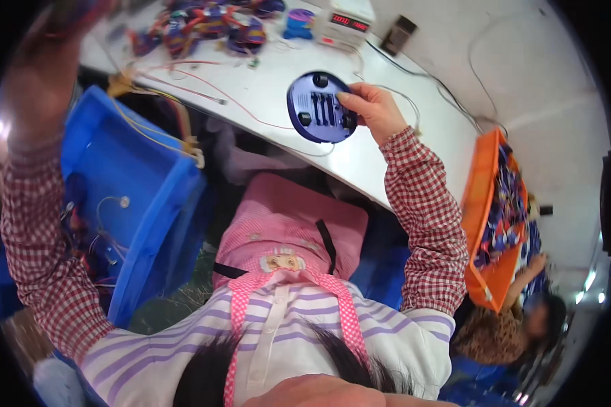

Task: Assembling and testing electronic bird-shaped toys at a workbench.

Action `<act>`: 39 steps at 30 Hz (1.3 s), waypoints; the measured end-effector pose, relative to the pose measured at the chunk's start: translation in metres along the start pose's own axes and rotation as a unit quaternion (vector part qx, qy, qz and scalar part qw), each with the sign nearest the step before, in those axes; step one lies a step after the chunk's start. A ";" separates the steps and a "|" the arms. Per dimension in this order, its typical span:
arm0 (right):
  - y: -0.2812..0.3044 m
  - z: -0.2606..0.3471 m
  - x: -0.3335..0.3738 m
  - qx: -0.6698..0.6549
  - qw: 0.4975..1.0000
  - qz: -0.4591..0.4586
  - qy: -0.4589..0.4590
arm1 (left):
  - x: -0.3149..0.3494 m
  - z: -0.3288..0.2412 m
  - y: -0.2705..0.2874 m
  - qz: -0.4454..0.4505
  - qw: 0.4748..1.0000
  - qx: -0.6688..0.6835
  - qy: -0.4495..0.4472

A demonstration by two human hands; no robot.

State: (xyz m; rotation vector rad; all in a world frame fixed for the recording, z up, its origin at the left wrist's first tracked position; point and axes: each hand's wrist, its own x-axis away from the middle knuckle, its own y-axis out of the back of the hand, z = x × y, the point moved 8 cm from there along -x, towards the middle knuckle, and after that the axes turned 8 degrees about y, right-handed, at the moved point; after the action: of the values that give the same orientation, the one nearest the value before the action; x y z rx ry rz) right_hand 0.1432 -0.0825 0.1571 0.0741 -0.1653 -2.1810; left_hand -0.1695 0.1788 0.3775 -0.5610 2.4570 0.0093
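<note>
My right hand [377, 108] grips the right edge of a round purple-blue plastic base [305, 102], thumb on its face. Small black wheel-like parts and a row of dark slots show on that face. The base is tilted up above the white table, and a thin wire shows beside its lower edge. My left hand [37, 88] is raised at the far left, smeared by motion, and its fingers cannot be made out. A blurred dark red and purple shape [75, 10] is near its upper end at the picture's rim.
Several wired purple parts [210, 24] lie heaped at the table's [265, 81] back left. Behind stand a blue-purple spool [299, 24] and a white device with a red display [346, 24]. A blue bin [163, 203] is at left, a filled orange bin [478, 203] at right, near another person [495, 332].
</note>
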 end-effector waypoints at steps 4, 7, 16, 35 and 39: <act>0.074 -0.061 0.040 0.077 0.990 -0.103 -0.060 | -0.010 0.156 -0.074 0.109 0.978 0.138 0.111; 0.099 -0.108 0.053 0.129 0.977 -0.145 -0.085 | 0.002 0.249 -0.134 0.058 0.935 0.105 0.333; 0.142 -0.163 0.067 0.221 0.952 -0.206 -0.054 | 0.013 0.412 -0.159 -0.059 0.886 0.119 0.444; 0.204 -0.110 0.068 0.356 0.852 -0.373 0.088 | 0.029 0.392 -0.154 -0.301 0.817 -0.444 0.211; 0.195 -0.101 0.054 0.209 0.943 -0.258 -0.008 | 0.041 0.370 -0.266 0.046 0.893 -0.402 0.197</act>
State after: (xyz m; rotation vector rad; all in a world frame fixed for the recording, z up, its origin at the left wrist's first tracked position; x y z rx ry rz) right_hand 0.2813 -0.2473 0.0859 0.3761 -0.6827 -2.6302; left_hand 0.1150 -0.0293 0.0862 -0.8464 2.8103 1.0918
